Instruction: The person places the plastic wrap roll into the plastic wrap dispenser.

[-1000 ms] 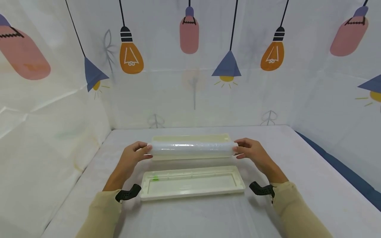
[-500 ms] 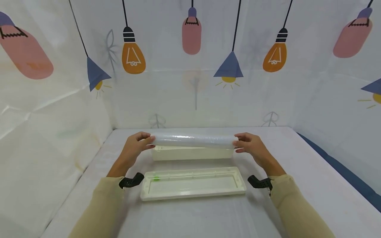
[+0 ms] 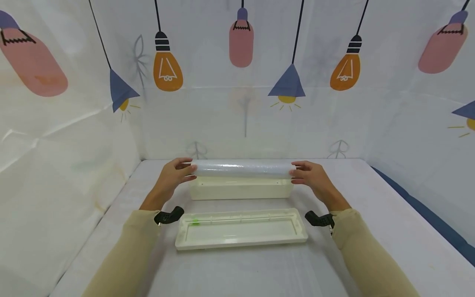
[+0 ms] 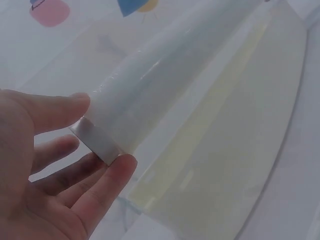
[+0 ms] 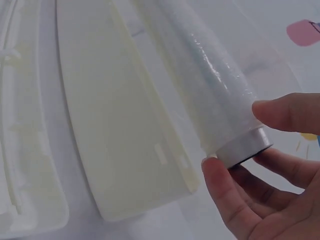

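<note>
A shiny roll of cling film [image 3: 243, 168] is held level between my two hands, just above and behind a long cream box [image 3: 241, 190]. My left hand [image 3: 175, 175] grips its left end, thumb on one side and fingers on the other, around the bare core end in the left wrist view. At the opposite end my right hand [image 3: 311, 177] pinches the roll the same way, with the core end [image 5: 245, 146] showing in the right wrist view. The box's front wall faces me; the roll covers part of its top. Nearer to me lies a cream lid [image 3: 241, 231], inner side up.
The lid has a track along its far side with a small green slider [image 3: 194, 222] near the left. Everything stands on a white-covered table [image 3: 237, 272]. A printed sheet [image 3: 222, 115] hangs behind, with another along the left.
The roll, held in both hands, has risen away from the cream box and shifted slightly back, uncovering the box's front wall. The lid stays where it was.
</note>
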`<state>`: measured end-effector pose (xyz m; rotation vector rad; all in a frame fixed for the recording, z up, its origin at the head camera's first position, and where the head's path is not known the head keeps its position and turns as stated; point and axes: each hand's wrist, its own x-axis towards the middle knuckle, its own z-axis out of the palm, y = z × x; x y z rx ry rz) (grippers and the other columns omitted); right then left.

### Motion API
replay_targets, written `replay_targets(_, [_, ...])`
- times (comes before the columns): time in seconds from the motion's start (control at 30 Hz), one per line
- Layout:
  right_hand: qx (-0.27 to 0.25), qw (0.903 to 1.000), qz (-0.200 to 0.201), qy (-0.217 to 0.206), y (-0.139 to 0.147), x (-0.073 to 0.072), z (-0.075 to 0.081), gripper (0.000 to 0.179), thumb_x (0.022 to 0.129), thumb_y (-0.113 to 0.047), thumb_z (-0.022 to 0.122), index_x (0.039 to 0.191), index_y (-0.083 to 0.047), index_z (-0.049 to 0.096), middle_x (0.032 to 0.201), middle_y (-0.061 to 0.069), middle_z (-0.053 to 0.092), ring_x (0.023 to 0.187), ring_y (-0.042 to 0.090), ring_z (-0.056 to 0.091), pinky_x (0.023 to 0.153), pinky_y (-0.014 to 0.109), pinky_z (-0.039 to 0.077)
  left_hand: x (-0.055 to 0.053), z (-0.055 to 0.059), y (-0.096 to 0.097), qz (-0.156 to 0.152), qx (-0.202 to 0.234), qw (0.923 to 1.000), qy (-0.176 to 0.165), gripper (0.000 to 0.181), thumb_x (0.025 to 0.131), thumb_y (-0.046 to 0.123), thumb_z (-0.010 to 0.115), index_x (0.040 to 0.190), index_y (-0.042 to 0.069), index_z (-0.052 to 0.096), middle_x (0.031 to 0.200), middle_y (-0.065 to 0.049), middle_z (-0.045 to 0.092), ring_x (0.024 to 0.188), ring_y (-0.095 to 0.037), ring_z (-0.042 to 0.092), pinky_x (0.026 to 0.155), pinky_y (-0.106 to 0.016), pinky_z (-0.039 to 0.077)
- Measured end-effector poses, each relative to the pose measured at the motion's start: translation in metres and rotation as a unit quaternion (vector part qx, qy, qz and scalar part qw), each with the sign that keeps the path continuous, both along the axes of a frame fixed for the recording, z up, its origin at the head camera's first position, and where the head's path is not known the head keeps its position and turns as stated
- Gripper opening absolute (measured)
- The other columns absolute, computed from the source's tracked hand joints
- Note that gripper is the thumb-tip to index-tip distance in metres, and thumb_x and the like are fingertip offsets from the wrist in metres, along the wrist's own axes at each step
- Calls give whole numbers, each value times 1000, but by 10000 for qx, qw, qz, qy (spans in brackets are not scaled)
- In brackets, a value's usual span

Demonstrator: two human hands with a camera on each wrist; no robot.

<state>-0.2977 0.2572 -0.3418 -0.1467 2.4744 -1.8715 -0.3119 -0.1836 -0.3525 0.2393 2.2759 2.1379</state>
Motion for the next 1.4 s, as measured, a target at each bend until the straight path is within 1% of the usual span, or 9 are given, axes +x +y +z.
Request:
replay_targets(0.13, [0,10000,2,-56,-1,-3,1,62,97,-19,69,147,7,41,139,29,48,105,26,66,92,36,55,-1,1,-1,10,-275,9996,-11,59,97,17,70,146,-4,46,138,-24,51,104,-19,65,93,-34,54])
replay_targets(0.27, [-4,9999,-26,-121,-2,-6,0,63,97,-18,69,147,6,41,140,28,48,103,25,67,92,34,55,-3,2,-3,17,-581,9983,-46,59,96,19,70,147,-2,47,142,-23,52,111,-27,64,96,-33,52])
replay_targets(0.4, [-129,9999,54,-78,-3,-9,-1,62,96,-15,70,147,8,41,141,30,46,102,23,68,94,36,54,-5,3,-4,41,-865,9962,-58,61,97,21,69,149,-1,44,143,-23,51,119,-34,61,103,-39,48])
replay_targets(0.67, [-202,9995,231,88,-3,-16,-4,60,97,-9,67,147,8,40,143,31,42,106,23,65,97,38,52,-8,4,-6,99,-1434,9896,-55,58,98,24,67,147,1,48,142,-19,55,125,-36,57,113,-53,33])
replay_targets(0.8, [-121,9997,189,57,-4,-17,-5,58,97,-7,66,147,8,41,143,31,43,111,27,63,101,44,49,-8,1,-6,145,-1553,9878,-22,55,97,22,67,145,0,51,141,-20,56,128,-36,54,114,-53,32])
replay_targets(0.9, [-65,9998,186,57,-5,-17,-8,58,97,-6,67,147,8,41,142,30,45,115,30,61,101,44,49,-8,-4,-5,188,-1639,9863,-7,54,97,20,68,144,-2,52,140,-21,56,131,-37,51,114,-54,32])
replay_targets(1.1, [93,9997,189,111,-8,-19,-12,59,95,-6,68,146,8,42,142,30,47,117,32,59,97,37,52,-10,-10,-7,246,-1694,9852,-96,53,97,21,67,143,-1,53,141,-20,56,135,-35,47,114,-53,31])
replay_targets(1.3, [306,9993,110,158,-9,-18,-10,57,95,-7,69,145,7,44,141,28,49,117,30,59,95,33,53,-12,-10,-8,206,-1632,9864,-80,53,98,22,67,144,0,52,142,-20,55,135,-35,46,114,-54,30])
replay_targets(1.4, [413,9990,71,159,-9,-17,-10,57,95,-9,70,144,6,46,141,27,50,118,32,57,96,34,51,-13,-10,-8,189,-1609,9868,-89,54,97,21,67,145,-1,51,141,-20,55,135,-35,47,114,-54,31])
